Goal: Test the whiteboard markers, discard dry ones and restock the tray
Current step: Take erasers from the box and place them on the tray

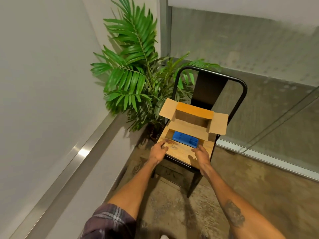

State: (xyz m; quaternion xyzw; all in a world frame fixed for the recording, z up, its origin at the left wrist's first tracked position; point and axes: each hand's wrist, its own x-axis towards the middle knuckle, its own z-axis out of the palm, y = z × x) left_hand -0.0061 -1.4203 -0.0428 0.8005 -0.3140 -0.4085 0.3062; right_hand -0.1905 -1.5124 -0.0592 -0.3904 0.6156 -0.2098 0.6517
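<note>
Bearing box (194, 109), blue tray (185, 139): corner chair (181, 152).

One box (218, 124), one tray (178, 136), one chair (211, 90), one plant (134, 78).

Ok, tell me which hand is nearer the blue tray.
Right. The right hand is at the near right corner of the blue tray, about touching it; the left hand is over the chair seat, a gap off the tray's left end.

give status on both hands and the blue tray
Left hand and right hand both empty, over the chair seat. Blue tray on seat before open cardboard box; no markers in view. Path to tray clear.
</note>
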